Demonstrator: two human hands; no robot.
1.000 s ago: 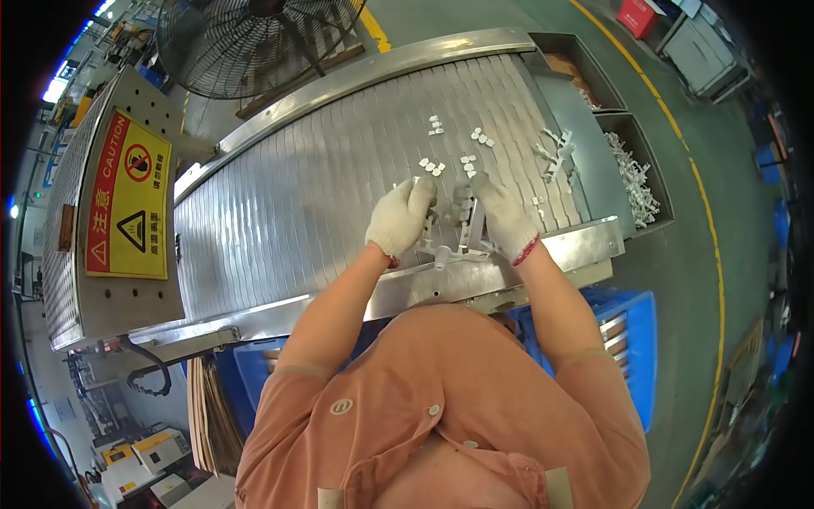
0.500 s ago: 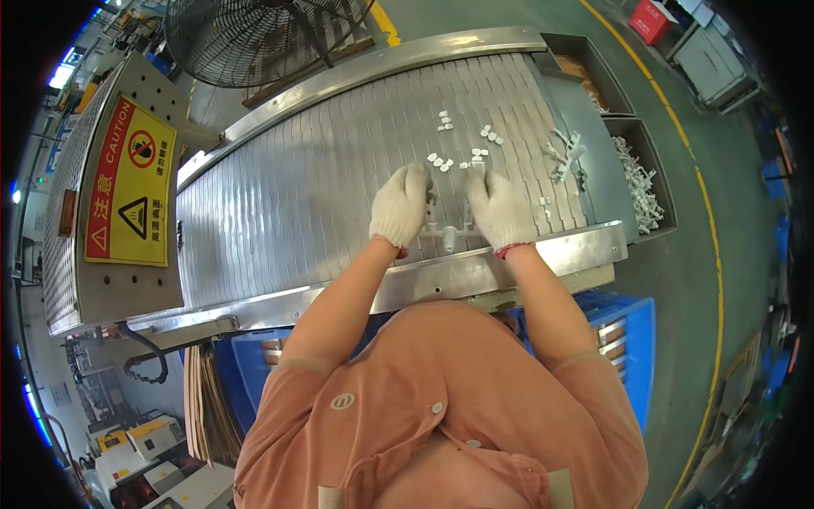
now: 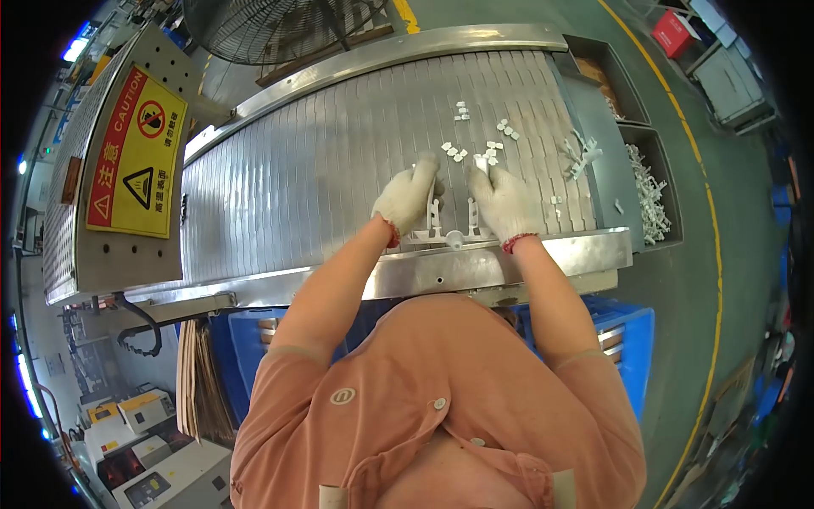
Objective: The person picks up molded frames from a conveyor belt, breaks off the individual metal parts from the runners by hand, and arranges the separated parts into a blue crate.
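My left hand (image 3: 409, 193), in a white knit glove with a red cuff, is over the slatted metal conveyor (image 3: 339, 153). Its fingers are curled closed; what they hold, if anything, is hidden. My right hand (image 3: 504, 204), gloved likewise, pinches a small white plastic piece (image 3: 482, 162) at its fingertips. Between my wrists, a branched white plastic sprue (image 3: 454, 238) lies by the front rail, its upright arms reaching toward both hands. Beyond my fingers sit small white plastic parts (image 3: 454, 153) in little groups, with another cluster (image 3: 507, 129) farther right.
Another branched sprue (image 3: 582, 154) lies at the conveyor's right end. Past it stands a grey bin (image 3: 670, 187) of white plastic scraps. A caution-marked metal housing (image 3: 127, 161) spans the left end. A black fan (image 3: 280, 30) stands behind, and blue crates (image 3: 627, 339) below the front rail (image 3: 407, 276).
The camera view has shifted slightly. The sprue between my hands now sits nearer the front rail, with more of its arms showing. My right hand still pinches a white piece.
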